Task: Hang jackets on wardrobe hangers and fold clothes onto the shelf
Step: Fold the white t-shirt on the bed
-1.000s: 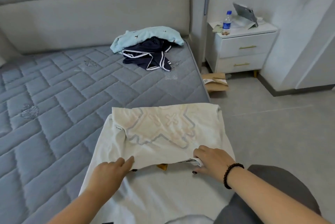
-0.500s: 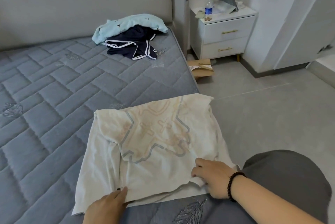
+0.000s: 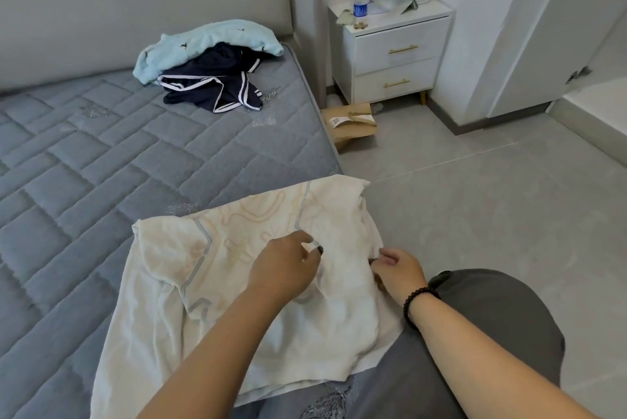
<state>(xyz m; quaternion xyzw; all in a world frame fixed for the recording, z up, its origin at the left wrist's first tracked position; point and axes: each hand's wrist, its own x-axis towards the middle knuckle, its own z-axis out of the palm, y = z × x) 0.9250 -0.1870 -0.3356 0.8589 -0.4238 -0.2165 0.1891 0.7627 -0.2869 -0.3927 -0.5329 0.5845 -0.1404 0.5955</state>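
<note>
Cream shirt lies at the bed's right edge; left hand and right hand each pinch its cloth.

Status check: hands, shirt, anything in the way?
Left hand and right hand both pinching the cream shirt on the mattress. Shirt partly folded. Nothing in the way.

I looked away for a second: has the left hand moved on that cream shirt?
Yes. The left hand has moved from the cream shirt's near hem up and rightward onto its middle, closer to the right hand.
</note>
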